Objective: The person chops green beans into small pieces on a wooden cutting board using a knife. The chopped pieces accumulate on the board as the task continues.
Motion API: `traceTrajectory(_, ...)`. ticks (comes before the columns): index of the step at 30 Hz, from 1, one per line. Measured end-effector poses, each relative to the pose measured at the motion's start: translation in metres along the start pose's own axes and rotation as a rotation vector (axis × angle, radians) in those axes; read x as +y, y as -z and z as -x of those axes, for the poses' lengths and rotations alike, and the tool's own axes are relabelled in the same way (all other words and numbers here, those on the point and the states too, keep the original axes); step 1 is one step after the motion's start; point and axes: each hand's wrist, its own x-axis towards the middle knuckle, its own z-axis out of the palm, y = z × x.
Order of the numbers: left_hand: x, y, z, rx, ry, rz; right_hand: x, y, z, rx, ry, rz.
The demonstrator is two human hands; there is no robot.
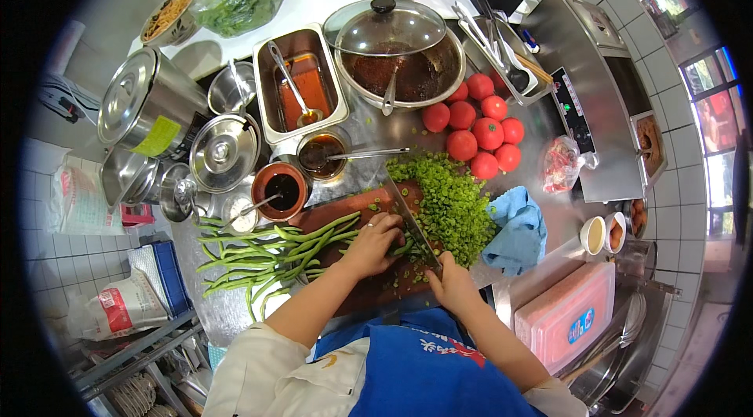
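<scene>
My right hand (pixel 453 279) grips the handle of a kitchen knife (pixel 409 215). Its long blade stands on the reddish-brown cutting board (pixel 318 218), beside a heap of chopped green beans (pixel 447 201). Just left of the blade, my left hand (pixel 372 247) has its fingers curled down over the ends of some green beans, pressing them to the board. The long whole green beans (pixel 271 254) stretch out leftward from that hand, past the board's edge. Small cut pieces lie scattered near the blade. The bean ends under my left fingers are mostly hidden.
A blue cloth (pixel 515 230) lies right of the heap, with several tomatoes (pixel 488 133) behind it. Beyond the board stand a sauce bowl (pixel 281 191), a rectangular steel pan (pixel 267 115) and a large pot with a glass lid (pixel 386 29). A plastic box (pixel 565 315) sits at the right.
</scene>
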Motion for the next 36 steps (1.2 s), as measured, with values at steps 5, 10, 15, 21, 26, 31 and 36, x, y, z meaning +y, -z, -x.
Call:
traceTrajectory(5, -0.005, 0.001, 0.005, 0.059, -0.002, -0.008, -0.040, 0.058, 0.012, -0.183, -0.096, 0.051)
traceTrajectory(10, 0.001, 0.003, 0.002, 0.016, -0.008, -0.036, -0.005, 0.007, 0.011, -0.008, 0.029, 0.029)
traceTrajectory(15, 0.011, -0.002, 0.006, 0.053, 0.011, -0.163, 0.000, -0.004, 0.000, -0.013, 0.017, 0.040)
traceTrajectory(21, 0.012, -0.001, 0.015, 0.100, -0.098, -0.200, 0.003, -0.010, 0.001, 0.018, 0.018, 0.022)
traceTrajectory(26, 0.002, 0.002, 0.012, 0.117, -0.073, -0.055, 0.004, -0.003, -0.001, 0.021, 0.020, -0.015)
traceTrajectory(31, -0.004, 0.001, 0.014, 0.087, -0.048, -0.055, -0.028, 0.040, 0.022, -0.066, 0.033, 0.199)
traceTrajectory(36, 0.002, 0.003, 0.009, 0.056, -0.013, -0.105, -0.024, 0.022, 0.025, -0.119, -0.100, 0.146)
